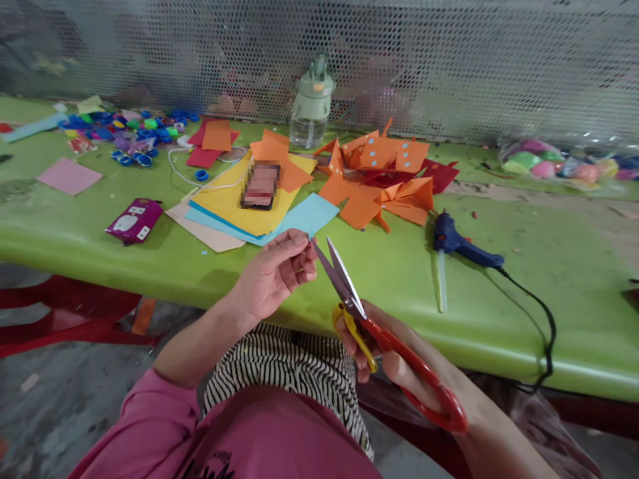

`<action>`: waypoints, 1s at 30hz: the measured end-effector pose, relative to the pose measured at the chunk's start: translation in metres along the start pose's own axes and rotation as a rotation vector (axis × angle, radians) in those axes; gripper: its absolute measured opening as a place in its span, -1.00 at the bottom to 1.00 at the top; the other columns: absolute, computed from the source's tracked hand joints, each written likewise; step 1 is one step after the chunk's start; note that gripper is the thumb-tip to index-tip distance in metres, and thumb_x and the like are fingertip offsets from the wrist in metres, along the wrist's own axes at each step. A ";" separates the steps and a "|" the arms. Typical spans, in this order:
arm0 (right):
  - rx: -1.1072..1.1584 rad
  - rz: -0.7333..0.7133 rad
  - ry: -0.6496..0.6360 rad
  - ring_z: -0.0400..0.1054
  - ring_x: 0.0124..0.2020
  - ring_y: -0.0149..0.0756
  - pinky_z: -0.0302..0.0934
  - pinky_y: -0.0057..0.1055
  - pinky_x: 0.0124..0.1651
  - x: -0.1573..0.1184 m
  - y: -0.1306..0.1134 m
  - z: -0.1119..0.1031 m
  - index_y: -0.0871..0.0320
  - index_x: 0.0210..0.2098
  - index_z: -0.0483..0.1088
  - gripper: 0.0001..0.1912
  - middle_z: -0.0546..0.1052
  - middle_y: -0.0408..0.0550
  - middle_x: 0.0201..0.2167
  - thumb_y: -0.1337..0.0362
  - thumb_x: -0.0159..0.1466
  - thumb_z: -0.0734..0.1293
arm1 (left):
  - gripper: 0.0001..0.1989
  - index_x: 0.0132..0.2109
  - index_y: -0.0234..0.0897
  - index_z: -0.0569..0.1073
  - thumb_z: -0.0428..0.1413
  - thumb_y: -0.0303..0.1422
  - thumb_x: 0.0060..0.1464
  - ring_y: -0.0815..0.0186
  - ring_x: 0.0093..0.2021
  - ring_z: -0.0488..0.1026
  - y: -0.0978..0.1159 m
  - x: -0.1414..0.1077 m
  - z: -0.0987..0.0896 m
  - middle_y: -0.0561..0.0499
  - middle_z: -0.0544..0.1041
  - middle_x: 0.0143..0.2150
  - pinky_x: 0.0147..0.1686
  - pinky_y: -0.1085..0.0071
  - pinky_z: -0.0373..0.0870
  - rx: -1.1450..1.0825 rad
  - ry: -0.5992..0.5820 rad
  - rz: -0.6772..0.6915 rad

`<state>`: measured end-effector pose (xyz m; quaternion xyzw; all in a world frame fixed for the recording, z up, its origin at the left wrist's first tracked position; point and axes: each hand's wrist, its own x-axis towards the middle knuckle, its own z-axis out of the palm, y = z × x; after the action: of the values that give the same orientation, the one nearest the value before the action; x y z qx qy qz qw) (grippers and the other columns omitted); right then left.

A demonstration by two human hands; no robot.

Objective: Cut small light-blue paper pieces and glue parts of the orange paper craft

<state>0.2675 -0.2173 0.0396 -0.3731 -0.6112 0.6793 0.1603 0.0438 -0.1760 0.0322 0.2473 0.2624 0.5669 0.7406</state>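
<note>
My left hand [279, 266] pinches a tiny scrap of light blue paper [311, 235] between thumb and forefinger. My right hand [394, 359] is wrapped round scissors [355, 306] with red and yellow handles. Their blades are parted, and the tips point up toward the scrap, close to my left fingertips. Just beyond my left hand lies a stack of coloured paper [224, 203], yellow on top of blue. A phone [260, 186] rests on it. Folded orange paper shapes [362, 199], some with small blue squares on them, lie to the right of the stack.
A blue glue gun [464, 245] with a black cord lies at the right on the green table [524, 299]. A water bottle [312, 106] stands at the back before a perforated metal screen [449, 66]. Plastic caps [134, 130] and a purple packet [134, 221] are at the left.
</note>
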 end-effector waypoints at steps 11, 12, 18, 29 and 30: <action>-0.022 -0.021 0.000 0.21 -0.44 -0.42 0.27 -0.41 -0.40 -0.003 0.012 -0.004 0.08 -0.13 0.31 -0.18 0.32 -0.13 -0.34 -0.53 0.06 0.18 | -0.83 -0.34 -0.25 0.49 0.30 -0.30 0.10 0.53 -0.46 0.46 -0.007 0.001 -0.006 0.12 0.55 -0.41 -0.41 0.60 0.41 0.063 -0.051 0.098; -0.020 -0.022 0.003 0.21 -0.43 -0.42 0.27 -0.42 -0.39 -0.004 0.012 -0.004 0.08 -0.14 0.31 -0.19 0.32 -0.13 -0.34 -0.52 0.06 0.19 | -0.83 -0.34 -0.25 0.50 0.30 -0.29 0.10 0.53 -0.46 0.46 -0.007 0.001 -0.006 0.11 0.55 -0.41 -0.40 0.59 0.42 0.079 -0.048 0.108; 0.024 0.006 -0.020 0.22 -0.41 -0.39 0.30 -0.41 -0.38 -0.005 0.017 -0.005 0.06 -0.15 0.29 -0.41 0.35 -0.08 -0.32 -0.34 0.21 0.27 | -0.85 -0.34 -0.23 0.52 0.30 -0.29 0.10 0.52 -0.47 0.45 -0.007 0.001 -0.006 0.11 0.54 -0.43 -0.42 0.58 0.40 0.065 -0.047 0.104; -0.023 -0.023 0.038 0.22 -0.43 -0.40 0.30 -0.42 -0.40 -0.004 0.009 -0.002 0.07 -0.18 0.32 -0.27 0.36 -0.09 -0.34 -0.47 0.10 0.24 | -0.86 -0.34 -0.22 0.51 0.29 -0.30 0.11 0.53 -0.46 0.46 -0.008 0.002 -0.009 0.10 0.56 -0.40 -0.42 0.58 0.39 0.054 -0.060 0.093; -0.025 -0.025 0.040 0.22 -0.44 -0.40 0.30 -0.42 -0.41 -0.004 0.008 -0.002 0.08 -0.18 0.33 -0.27 0.36 -0.09 -0.34 -0.46 0.10 0.24 | -0.86 -0.34 -0.22 0.51 0.29 -0.29 0.11 0.53 -0.46 0.46 -0.008 0.002 -0.009 0.11 0.56 -0.40 -0.42 0.58 0.39 0.057 -0.060 0.093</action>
<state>0.2736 -0.2203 0.0329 -0.3810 -0.6209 0.6620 0.1764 0.0439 -0.1750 0.0201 0.2972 0.2444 0.5853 0.7137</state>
